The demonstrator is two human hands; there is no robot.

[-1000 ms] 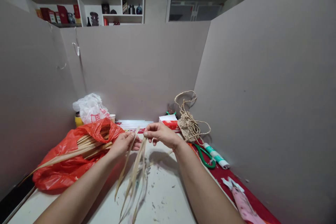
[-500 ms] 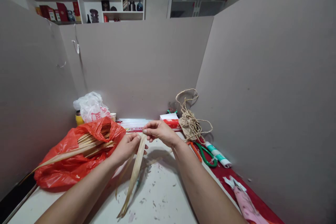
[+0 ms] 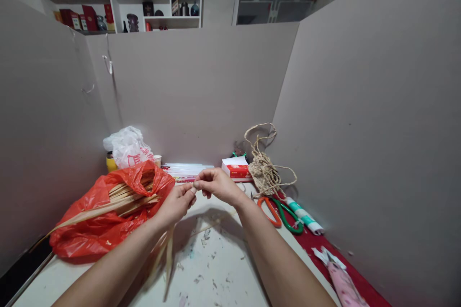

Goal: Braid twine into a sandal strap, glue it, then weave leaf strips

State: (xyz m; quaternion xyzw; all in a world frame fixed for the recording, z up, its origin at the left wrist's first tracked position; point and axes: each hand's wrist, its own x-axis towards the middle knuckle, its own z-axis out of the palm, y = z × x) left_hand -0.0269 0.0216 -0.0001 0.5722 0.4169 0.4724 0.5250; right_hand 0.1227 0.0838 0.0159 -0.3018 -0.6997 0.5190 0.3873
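My left hand (image 3: pixel 180 201) is closed around a pale dried leaf strip (image 3: pixel 169 259), whose split tails hang down behind my left wrist over the table. Fingertip to fingertip with it, my right hand (image 3: pixel 218 186) pinches at the strip's upper end; only a tiny bit of it shows between the fingers. To the left of my left hand lies an open red plastic bag (image 3: pixel 86 235) with more dried strips (image 3: pixel 133 196) sticking out of it.
Coiled straw rope (image 3: pixel 266 172) lies back right, beside a red-and-white box (image 3: pixel 236 168). Orange-handled scissors (image 3: pixel 270 213) and green-handled scissors (image 3: pixel 290 216) rest near a striped roll (image 3: pixel 304 216). A white plastic bag (image 3: pixel 129 146) stands back left. Grey partitions (image 3: pixel 194 91) enclose the white table (image 3: pixel 216 268).
The strip hung in front between my hands; its tails have swung left, behind my left wrist. My left hand has turned, and both hands' fingertips have come together. The view has shifted slightly.
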